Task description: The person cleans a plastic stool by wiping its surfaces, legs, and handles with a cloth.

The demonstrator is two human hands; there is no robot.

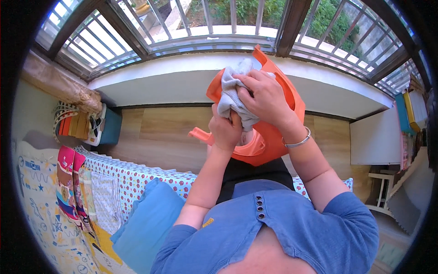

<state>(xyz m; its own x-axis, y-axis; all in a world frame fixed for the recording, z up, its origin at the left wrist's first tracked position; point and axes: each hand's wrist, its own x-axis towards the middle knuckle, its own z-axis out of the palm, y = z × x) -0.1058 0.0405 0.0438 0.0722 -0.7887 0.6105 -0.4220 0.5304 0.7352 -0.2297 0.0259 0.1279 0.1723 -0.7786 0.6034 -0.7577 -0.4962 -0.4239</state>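
A crumpled light-grey knitted cloth is bunched up in front of me, over an orange moulded plastic object. My left hand grips the lower end of the cloth. Higher up and to the right, my right hand has its fingers pressed into the cloth's folds. The orange piece has a curved body, an opening and projecting arms or legs; it rests over my lap or knees, and the cloth and my hands hide part of it. Whether the cloth touches the plastic, I cannot tell.
Ahead runs a white ledge below barred windows. At left, a blue-grey bin stands near a curtain. A blue pillow and folded textiles lie on the bed beside me. To the right is a white cabinet with books.
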